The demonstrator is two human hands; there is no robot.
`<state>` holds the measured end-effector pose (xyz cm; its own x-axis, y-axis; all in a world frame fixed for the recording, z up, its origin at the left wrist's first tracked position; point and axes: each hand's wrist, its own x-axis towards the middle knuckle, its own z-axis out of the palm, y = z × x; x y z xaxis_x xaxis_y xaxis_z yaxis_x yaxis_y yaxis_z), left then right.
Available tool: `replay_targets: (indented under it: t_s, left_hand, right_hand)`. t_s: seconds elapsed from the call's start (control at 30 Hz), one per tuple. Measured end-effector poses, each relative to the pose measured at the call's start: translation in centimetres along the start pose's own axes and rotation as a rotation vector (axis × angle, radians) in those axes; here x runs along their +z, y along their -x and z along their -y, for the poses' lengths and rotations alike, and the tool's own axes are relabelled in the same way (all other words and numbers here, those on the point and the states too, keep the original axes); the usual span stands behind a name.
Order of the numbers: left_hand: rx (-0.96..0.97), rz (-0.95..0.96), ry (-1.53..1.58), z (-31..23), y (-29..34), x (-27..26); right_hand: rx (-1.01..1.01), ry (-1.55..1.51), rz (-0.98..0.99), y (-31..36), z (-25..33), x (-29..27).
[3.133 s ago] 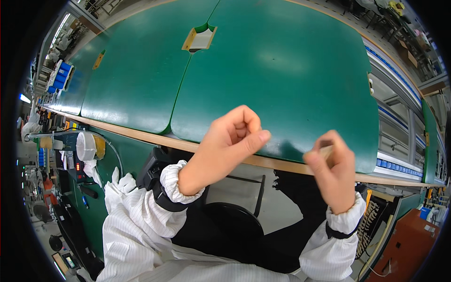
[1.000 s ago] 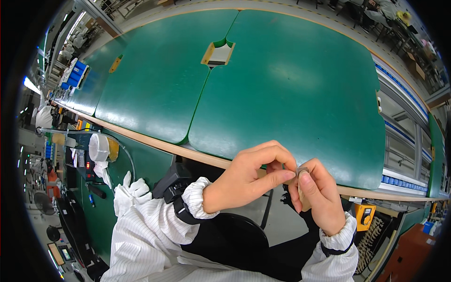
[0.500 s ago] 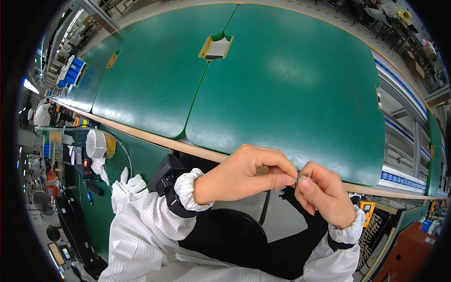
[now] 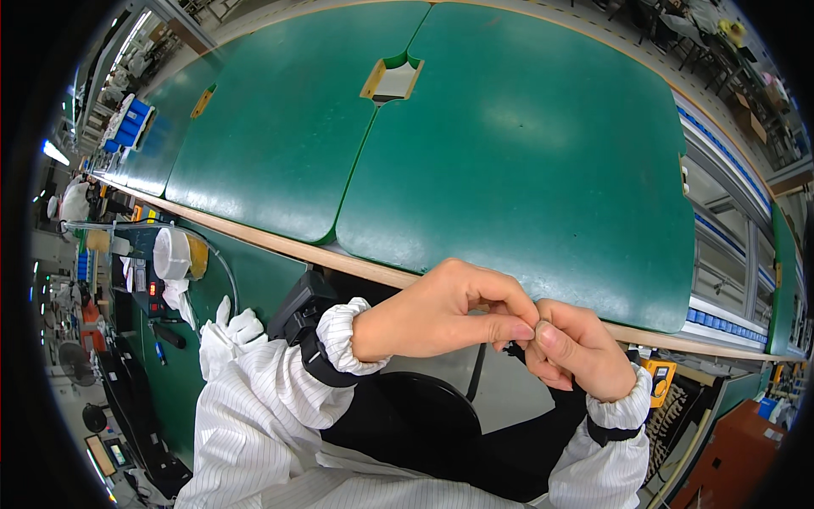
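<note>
My left hand (image 4: 458, 314) is closed in a pinch, thumb against forefinger, just off the bench's near edge. Its fingertips meet those of my right hand (image 4: 587, 349), which is pinched too, its other fingers curled under. Whatever lies between the fingertips is too small and too covered to make out. Both hands are held in the air over my lap, beside the green tabletop (image 4: 517, 161).
On a lower green bench to the left lie white gloves (image 4: 229, 335), a white roll (image 4: 172, 254) and a dark-handled tool (image 4: 170, 336). A yellow meter (image 4: 660, 382) hangs right of my right wrist. The tabletop has a cut-out (image 4: 394, 82).
A small greyish, shiny bit that showed between the fingertips is now covered. My right hand has shifted slightly left and down, closing against my left fingertips. My left hand has barely moved.
</note>
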<state>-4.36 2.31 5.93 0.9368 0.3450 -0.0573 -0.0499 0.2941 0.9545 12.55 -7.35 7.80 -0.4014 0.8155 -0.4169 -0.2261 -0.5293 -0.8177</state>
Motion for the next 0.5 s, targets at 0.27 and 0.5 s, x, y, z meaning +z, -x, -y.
replay_targets:
  t_s: [0.27, 0.5]
  left_hand:
    - [0.001, -0.012, 0.038, -0.01, 0.04, 0.02]
    - [-0.017, -0.007, 0.041, -0.19, 0.09, -0.05]
  right_hand:
    - [-0.033, -0.060, 0.040, -0.45, -0.73, -0.01]
    - [-0.061, -0.083, 0.056, -0.61, -1.10, -0.05]
